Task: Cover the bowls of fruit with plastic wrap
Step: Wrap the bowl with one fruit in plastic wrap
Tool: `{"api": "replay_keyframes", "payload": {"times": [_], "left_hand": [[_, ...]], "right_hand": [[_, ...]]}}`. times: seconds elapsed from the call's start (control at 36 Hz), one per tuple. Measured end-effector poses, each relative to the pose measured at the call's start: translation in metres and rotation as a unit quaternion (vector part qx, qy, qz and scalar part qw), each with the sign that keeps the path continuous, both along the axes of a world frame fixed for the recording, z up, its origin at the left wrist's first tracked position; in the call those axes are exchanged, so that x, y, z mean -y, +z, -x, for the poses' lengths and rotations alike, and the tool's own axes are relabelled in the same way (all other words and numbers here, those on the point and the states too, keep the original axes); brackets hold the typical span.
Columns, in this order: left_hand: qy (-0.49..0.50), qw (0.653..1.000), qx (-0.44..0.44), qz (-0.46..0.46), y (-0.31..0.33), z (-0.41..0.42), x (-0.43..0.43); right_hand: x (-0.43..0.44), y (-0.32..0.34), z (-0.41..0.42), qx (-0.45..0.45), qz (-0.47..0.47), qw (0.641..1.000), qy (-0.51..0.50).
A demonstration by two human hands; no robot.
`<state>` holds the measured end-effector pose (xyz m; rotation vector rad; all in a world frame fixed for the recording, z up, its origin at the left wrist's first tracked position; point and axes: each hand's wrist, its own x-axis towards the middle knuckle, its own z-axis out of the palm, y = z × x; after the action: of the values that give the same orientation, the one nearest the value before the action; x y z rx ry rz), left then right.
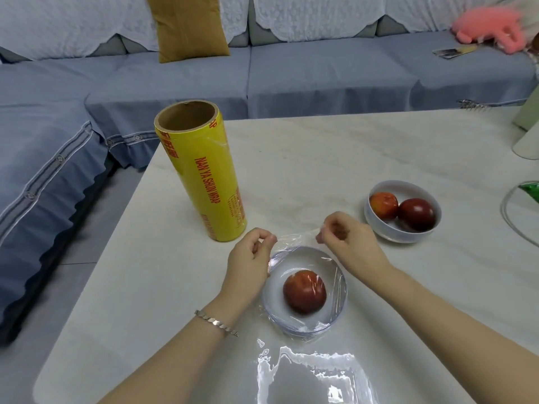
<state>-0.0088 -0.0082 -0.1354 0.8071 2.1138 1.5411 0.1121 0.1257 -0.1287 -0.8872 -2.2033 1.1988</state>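
Near bowl (272, 297) with one red fruit (304, 291) sits mid-table under plastic wrap (294, 239); left hand (248, 266) and right hand (350, 240) each pinch the film's far edge; uneven pulling could bunch it or tip the bowl; the second bowl (379, 228) waits uncovered

Bright, even indoor light with soft, faint shadows. Strong white glare on the plastic wrap (315, 371) just in front of the bowl (303, 328). Far behind the bowl, lines bend at the frame edges and a pink toy (490, 27) is blurred.
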Motion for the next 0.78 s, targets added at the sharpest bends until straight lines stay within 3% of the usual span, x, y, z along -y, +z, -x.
{"api": "replay_keyframes", "payload": {"times": [0.22, 0.42, 0.56, 0.61, 0.78], "left_hand": [[0.009, 0.998, -0.065, 0.013, -0.003, -0.001, 0.0], [-0.005, 0.999, -0.029, 0.028, -0.003, 0.004, 0.009], [-0.022, 0.999, -0.005, 0.027, 0.0, 0.007, 0.009], [-0.026, 0.999, 0.021, 0.031, 0.0, 0.01, 0.008], [-0.015, 0.996, 0.07, 0.057, -0.003, 0.012, 0.012]], "right_hand": [[-0.003, -0.01, 0.01, 0.047, 0.03, 0.998, 0.034], [-0.017, -0.003, 0.015, 0.115, 0.096, 0.982, 0.112], [-0.023, 0.007, 0.014, 0.096, 0.134, 0.977, 0.137], [-0.023, 0.006, 0.012, 0.077, 0.106, 0.983, 0.126], [-0.016, -0.006, 0.007, 0.11, -0.127, 0.98, 0.106]]}}
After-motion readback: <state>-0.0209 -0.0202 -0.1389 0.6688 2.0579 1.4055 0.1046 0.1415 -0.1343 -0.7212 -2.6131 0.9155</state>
